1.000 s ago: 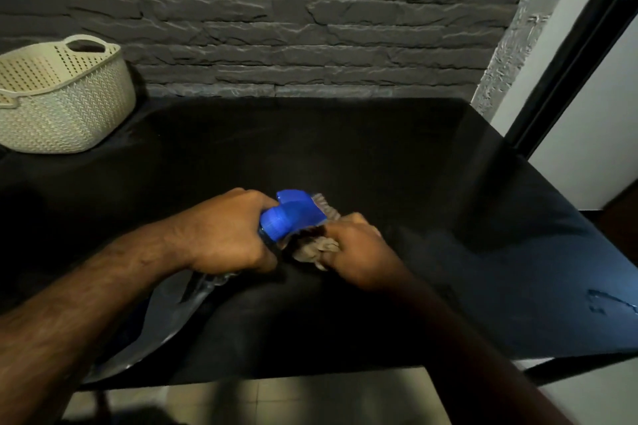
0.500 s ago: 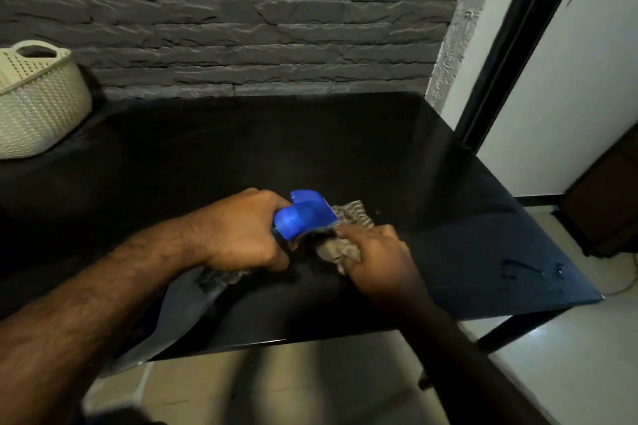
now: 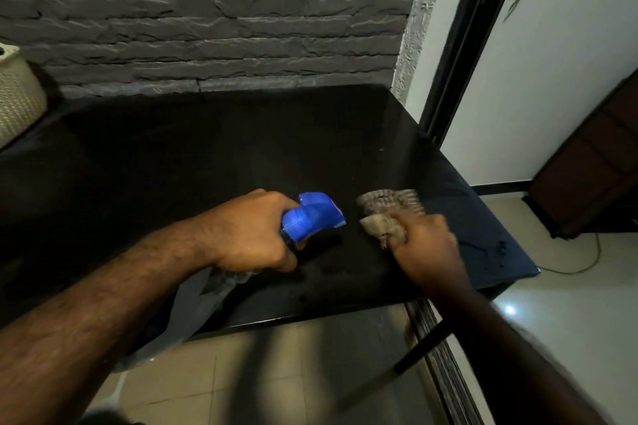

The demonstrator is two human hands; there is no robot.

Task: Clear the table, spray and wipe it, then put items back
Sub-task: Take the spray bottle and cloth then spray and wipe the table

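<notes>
At the far left edge of the glossy black surface (image 3: pixel 207 155), only a sliver of a cream perforated plastic basket (image 3: pixel 15 93) shows, standing against the dark grey stone-brick wall (image 3: pixel 207 10) that runs behind the far edge.

Moving right, my left hand (image 3: pixel 252 235) sits over the near middle of the surface, fingers curled tight around the neck of a clear plastic spray bottle with a blue trigger head (image 3: pixel 312 214). The blue head points right, towards my other hand, and the clear body slants back under my forearm and past the near edge. I cannot tell whether the bottle touches the surface.

Just beside the nozzle, with a small dark gap between, lies a crumpled grey-brown striped cloth (image 3: pixel 388 210). My right hand (image 3: pixel 426 248) is closed on its near end, knuckles up, pressing it down on the surface near the right edge; the far end of the cloth fans out loose beyond my fingers. Hand and cloth are a little blurred.

Further right, near the right near corner, a few wet streaks and drops (image 3: pixel 497 248) shine on the black top. Past that edge stands a black door frame (image 3: pixel 459 55) against a white wall, and at the far right a dark brown wooden cabinet (image 3: pixel 593 162) stands on the pale tiled floor (image 3: pixel 569 304).
</notes>
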